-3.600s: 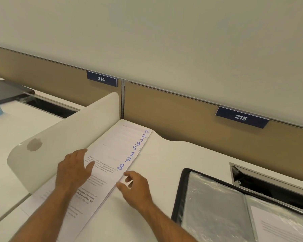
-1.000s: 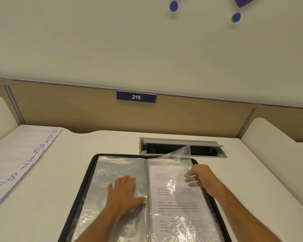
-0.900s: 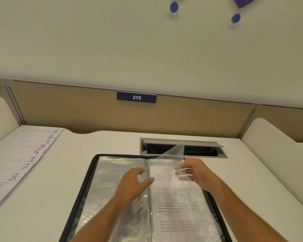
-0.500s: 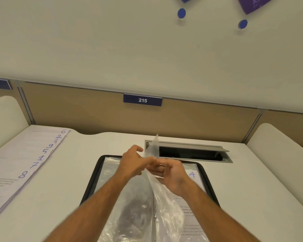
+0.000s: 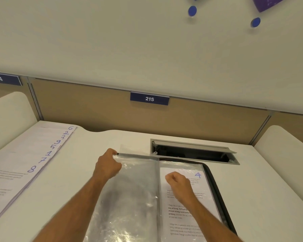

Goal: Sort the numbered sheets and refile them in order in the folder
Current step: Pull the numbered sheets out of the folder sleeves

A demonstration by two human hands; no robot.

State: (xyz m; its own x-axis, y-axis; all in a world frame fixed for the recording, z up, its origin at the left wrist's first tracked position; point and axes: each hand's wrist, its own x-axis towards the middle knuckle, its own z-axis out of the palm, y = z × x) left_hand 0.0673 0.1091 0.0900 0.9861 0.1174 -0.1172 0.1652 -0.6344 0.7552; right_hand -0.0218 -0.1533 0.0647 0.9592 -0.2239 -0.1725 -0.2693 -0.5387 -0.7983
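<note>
A black-edged display folder (image 5: 215, 182) lies open on the white desk. My left hand (image 5: 108, 166) pinches the top left corner of a clear plastic sleeve (image 5: 133, 193) that lies turned over onto the folder's left side. On the right page a printed sheet (image 5: 182, 215) marked 4 sits inside its sleeve. My right hand (image 5: 179, 184) is curled into a loose fist over that sheet's upper part, with nothing visible in it. A fanned stack of numbered sheets (image 5: 42, 154) lies at the left, showing 6, 2, 3, 9, 5, 1, 7, 8.
An open cable hatch (image 5: 191, 151) is set into the desk just behind the folder. Rounded white dividers stand at the left (image 5: 7, 116) and right (image 5: 283, 145). A tan back panel carries the label 215 (image 5: 149, 99).
The clear sleeve, held upright between both hands half a second ago, now lies flat on the left side. My right hand has let go and moved over sheet 4.
</note>
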